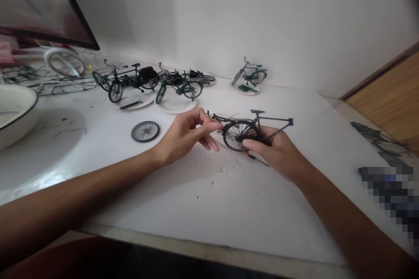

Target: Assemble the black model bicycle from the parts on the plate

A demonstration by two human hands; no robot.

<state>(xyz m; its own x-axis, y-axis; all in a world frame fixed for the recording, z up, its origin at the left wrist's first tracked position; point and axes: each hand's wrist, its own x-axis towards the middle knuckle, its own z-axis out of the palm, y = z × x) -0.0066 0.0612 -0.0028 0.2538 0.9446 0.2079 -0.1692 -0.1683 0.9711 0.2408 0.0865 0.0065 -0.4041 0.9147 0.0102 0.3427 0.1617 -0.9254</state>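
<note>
A black model bicycle frame (253, 128) is gripped near centre by the right hand (278, 152), while a rear part is pinched by the left hand (186, 135) (light, judged fragile; best held by the frame). At 10 o'clock a loose wheel (145, 131) is seen; beyond, finished model bicycles (131, 79).

At the upper left of the frame a dark monitor (42, 4) is cut off by the top and left edges. Below it, a white bowl (13, 113) runs off the left edge. At the lower right, a pixelated patch (393, 196) hides whatever lies there. Both forearms leave the bottom edge.
</note>
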